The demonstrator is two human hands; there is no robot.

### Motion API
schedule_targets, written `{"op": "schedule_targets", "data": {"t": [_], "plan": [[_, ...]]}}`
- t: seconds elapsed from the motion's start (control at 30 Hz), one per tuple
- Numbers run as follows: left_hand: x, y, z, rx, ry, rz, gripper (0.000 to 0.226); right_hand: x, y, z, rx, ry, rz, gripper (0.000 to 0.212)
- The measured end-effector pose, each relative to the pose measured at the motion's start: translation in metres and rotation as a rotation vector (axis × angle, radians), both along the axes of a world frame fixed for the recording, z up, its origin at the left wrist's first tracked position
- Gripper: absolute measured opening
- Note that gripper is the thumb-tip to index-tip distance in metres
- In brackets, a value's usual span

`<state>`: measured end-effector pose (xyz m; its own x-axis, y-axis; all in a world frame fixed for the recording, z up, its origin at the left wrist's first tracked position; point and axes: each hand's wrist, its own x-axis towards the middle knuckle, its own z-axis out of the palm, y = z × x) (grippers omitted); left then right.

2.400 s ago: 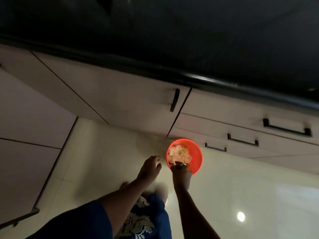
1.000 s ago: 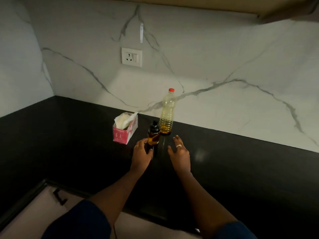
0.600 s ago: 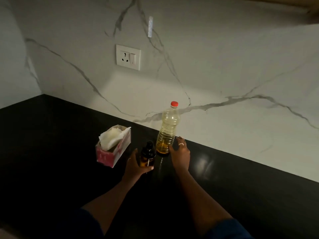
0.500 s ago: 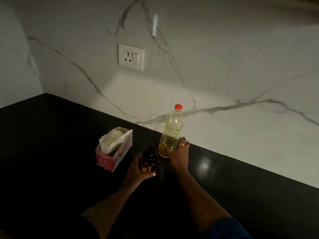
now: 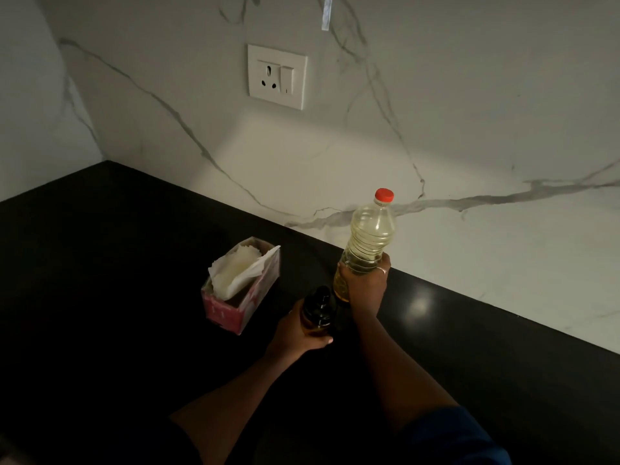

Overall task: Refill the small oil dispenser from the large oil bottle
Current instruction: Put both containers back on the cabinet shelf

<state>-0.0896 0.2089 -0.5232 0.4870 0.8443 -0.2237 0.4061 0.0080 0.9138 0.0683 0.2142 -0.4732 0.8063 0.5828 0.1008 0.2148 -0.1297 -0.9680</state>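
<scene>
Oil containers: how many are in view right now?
2. The large oil bottle, red-capped, is upright by the marble wall, gripped low by the right hand. The small oil dispenser, dark-topped, is just left of it, nearer the camera, held by the left hand. No others show.

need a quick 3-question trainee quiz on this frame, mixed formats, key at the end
1. Which hand grips the large clear plastic oil bottle? A) left B) right C) neither
2. True or false: its red screw cap is off.
3. Fill in: the pink cardboard tissue box stands to the ____ of the small dark black-topped oil dispenser.
Key: 1 B, the right hand; 2 false; 3 left.
</scene>
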Motion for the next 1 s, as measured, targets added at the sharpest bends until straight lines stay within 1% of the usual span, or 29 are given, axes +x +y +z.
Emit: {"op": "schedule_targets", "data": {"t": [0.1,0.23,0.4,0.5,0.57,0.7,0.9,1.0], "plan": [[0.003,0.001,-0.001,0.01,0.008,0.028,0.091,-0.002,-0.002,0.003,0.035,0.008,0.004,0.077],[0.003,0.002,0.003,0.013,0.033,0.025,0.09,-0.007,-0.019,0.008,0.027,-0.019,0.003,0.078],[-0.006,-0.006,0.025,0.076,0.001,0.051,0.084,-0.016,-0.053,0.025,0.047,-0.091,0.039,0.081],[-0.012,-0.013,0.049,0.157,-0.013,0.086,0.08,-0.025,-0.075,0.044,0.09,-0.136,0.076,0.077],[-0.016,-0.016,0.066,0.197,-0.061,0.099,0.08,-0.033,-0.087,0.058,0.115,-0.16,0.089,0.077],[-0.032,-0.025,0.107,0.245,-0.185,0.052,0.078,-0.054,-0.108,0.092,0.19,-0.226,0.082,0.071],[-0.058,-0.047,0.179,0.344,-0.301,0.053,0.066,-0.082,-0.143,0.149,0.261,-0.316,0.112,0.074],[-0.072,-0.062,0.226,0.404,-0.342,0.022,0.061,-0.097,-0.162,0.19,0.305,-0.383,0.126,0.078]]}}
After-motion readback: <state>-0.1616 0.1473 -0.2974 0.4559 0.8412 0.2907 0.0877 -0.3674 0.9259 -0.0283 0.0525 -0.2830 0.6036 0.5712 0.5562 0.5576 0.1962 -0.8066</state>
